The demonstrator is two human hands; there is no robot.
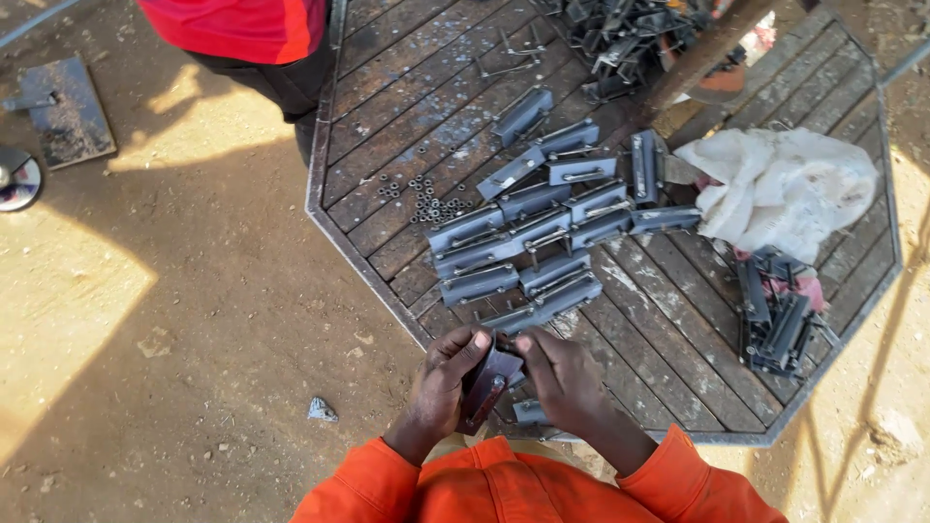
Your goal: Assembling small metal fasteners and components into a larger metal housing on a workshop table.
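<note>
Left hand [448,383] and right hand [562,380] both grip dark folded metal bracket [487,380], perhaps with bolt, at near edge of octagonal slatted steel counter [387,58]. Grey bracket rows [528,242] lie mid-counter; crumpled white sack [785,189] at its right.

Just beyond the two hands, rows of grey metal brackets [531,237] crowd the middle of the octagonal slatted table [678,339]. A white sack [780,189] and dark bracket stack [775,324] block the right; bare slats between them lie open.

Sunlit dirt ground [194,291] surrounds an octagonal slatted metal table [678,339].
</note>
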